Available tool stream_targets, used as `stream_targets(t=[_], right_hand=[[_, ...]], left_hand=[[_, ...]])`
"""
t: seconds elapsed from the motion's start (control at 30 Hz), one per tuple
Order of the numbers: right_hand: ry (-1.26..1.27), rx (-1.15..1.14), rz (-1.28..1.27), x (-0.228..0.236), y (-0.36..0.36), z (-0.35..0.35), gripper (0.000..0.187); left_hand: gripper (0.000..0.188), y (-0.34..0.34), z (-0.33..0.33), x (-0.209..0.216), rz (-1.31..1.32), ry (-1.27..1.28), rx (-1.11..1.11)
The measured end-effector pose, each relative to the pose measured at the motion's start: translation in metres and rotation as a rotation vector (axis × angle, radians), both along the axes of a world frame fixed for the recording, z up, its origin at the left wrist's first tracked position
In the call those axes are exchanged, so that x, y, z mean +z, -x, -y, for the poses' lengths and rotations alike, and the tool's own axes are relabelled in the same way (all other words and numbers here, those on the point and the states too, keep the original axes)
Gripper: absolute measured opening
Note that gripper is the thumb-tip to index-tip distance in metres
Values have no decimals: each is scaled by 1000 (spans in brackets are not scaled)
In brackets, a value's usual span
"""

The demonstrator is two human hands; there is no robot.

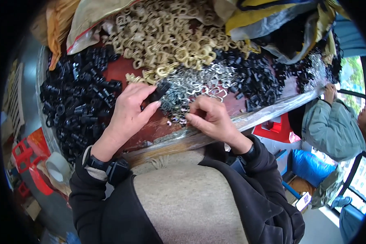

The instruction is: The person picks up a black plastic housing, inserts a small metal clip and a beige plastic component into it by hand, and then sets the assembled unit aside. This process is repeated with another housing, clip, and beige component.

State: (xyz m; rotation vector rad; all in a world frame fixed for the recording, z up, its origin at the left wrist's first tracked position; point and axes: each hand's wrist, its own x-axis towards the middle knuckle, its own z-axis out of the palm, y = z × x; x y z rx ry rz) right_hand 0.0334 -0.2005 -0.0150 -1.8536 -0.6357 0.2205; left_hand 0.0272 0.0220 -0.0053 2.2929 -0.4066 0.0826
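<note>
The left hand (128, 109) held a black plastic fitting (162, 88) between thumb and fingertips, raised over the middle of the red-topped table (123, 68), toward the near edge. The right hand (211, 118) was just beside it, also by the near edge, its thumb and forefinger brought close together in a narrow pinch and the other fingers curled; whether anything small sat between them, I could not tell. Just left of that pinch lay a heap of small screws (177, 118), close to the near edge.

Bright metal clips (207, 83), some bent in a U, spread beyond the right hand toward the table's middle. Along the far edge rose a large pile of cream plastic rings (171, 34), with a pale sack (91, 20) at the far left corner and a yellow and black sack (313, 30) toward the far right. Black tubular fittings (79, 97) covered the left end of the table, and small black plastic pieces (260, 81) lay to the right of the clips. Clear plastic wrapping (280, 109) covered part of the near edge. At the right end, a co-worker in a pale green jacket (333, 128) had a hand (330, 92) at the table's edge.
</note>
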Motion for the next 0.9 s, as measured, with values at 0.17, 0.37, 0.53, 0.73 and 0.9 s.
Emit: stream_targets(t=[0.17,0.37,0.53,0.73,0.9], right_hand=[[-22,-23,44,4,2,5,14],[-42,-7,149,2,2,4,17],[-60,-15,308,7,3,1,28],[163,-30,421,0,1,9,29],[15,-58,296,-5,2,9,32]], left_hand=[[30,-3,1,7,-139,67,-1],[27,2,4,10,-645,814,21],[26,10,25,8,-972,1253,-6],[29,11,35,4,-1045,1333,74],[32,12,35,6,-1064,1422,48]])
